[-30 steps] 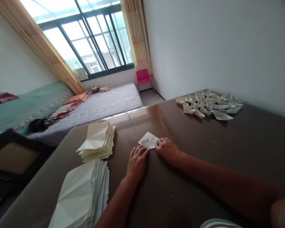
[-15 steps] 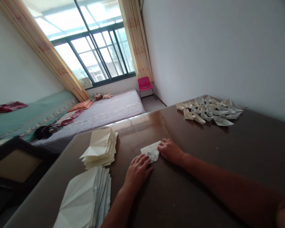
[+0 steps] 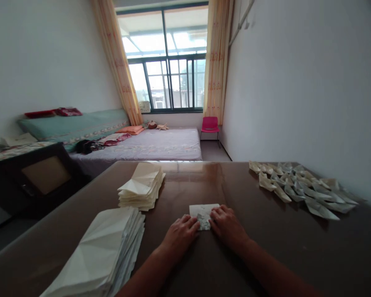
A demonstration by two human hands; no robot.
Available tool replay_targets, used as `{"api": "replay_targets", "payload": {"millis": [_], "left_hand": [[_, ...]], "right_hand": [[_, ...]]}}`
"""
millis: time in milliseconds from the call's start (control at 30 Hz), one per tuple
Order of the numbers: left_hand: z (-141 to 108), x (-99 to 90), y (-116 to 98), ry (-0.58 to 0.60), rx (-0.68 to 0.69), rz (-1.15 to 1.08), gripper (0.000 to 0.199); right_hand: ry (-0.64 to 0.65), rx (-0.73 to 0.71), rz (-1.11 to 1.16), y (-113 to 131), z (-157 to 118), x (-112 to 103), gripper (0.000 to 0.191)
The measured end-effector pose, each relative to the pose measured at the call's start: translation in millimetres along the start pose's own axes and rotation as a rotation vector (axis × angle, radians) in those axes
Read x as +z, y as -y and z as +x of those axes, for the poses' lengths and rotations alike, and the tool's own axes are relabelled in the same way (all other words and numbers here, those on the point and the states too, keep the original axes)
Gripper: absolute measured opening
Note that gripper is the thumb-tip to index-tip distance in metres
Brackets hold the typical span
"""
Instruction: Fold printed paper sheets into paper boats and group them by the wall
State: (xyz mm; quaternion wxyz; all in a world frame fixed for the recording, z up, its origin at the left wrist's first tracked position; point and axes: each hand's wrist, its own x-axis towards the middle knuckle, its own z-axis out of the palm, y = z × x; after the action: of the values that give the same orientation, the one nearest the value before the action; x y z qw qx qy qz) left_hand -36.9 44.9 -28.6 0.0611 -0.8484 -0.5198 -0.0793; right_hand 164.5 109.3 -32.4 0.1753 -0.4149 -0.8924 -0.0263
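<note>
On the brown table in front of me lies a small folded sheet of paper, pale with a grey printed patch on its lower part. My left hand has its bent fingers together at the sheet's lower left edge; the thumb is hidden. At the right edge, my right hand curls its fingers over the paper, fingertips touching it. To the left are a stack of cream folded papers and, nearer me, a larger stack of white folded sheets. Several folded paper boats sit together at the right.
The glossy brown table ends at a far edge before a bed. A white wall runs along the right. A pink chair stands by the window, and a dark cabinet is at the left.
My view has levelled and turned, so everything sits differently in frame. My left hand's spread fingers have drawn together at the paper's edge, and both hands are closer to each other.
</note>
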Motion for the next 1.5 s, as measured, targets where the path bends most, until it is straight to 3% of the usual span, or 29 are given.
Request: {"api": "replay_targets", "payload": {"millis": [233, 367, 767, 1067, 1333, 1500], "left_hand": [[-1, 4.0, -4, -0.08, 0.027, 0.024, 0.021], [-2, 4.7, -5, -0.069, 0.032, -0.004, 0.026], [-6, -1.9, -5, -0.012, -0.091, -0.156, 0.059], [-1, 4.7, 4, -0.047, -0.012, -0.112, 0.044], [2, -0.1, -6, -0.012, 0.022, 0.01, 0.028], [-1, -9.9, -4, -0.089, 0.069, 0.01, 0.026]], "right_hand": [[-0.016, -0.001, -0.07, -4, -2, -4, 0.023], [0.019, 0.004, -0.077, -8, -2, -5, 0.024], [-0.023, -0.042, 0.19, -13, 2, 0, 0.019], [-0.031, 0.026, 0.23, -10, 3, 0, 0.018], [-0.09, -0.045, 0.37, -16, 6, 9, 0.015], [-0.095, -0.077, 0.422, -19, 6, 9, 0.015]]}}
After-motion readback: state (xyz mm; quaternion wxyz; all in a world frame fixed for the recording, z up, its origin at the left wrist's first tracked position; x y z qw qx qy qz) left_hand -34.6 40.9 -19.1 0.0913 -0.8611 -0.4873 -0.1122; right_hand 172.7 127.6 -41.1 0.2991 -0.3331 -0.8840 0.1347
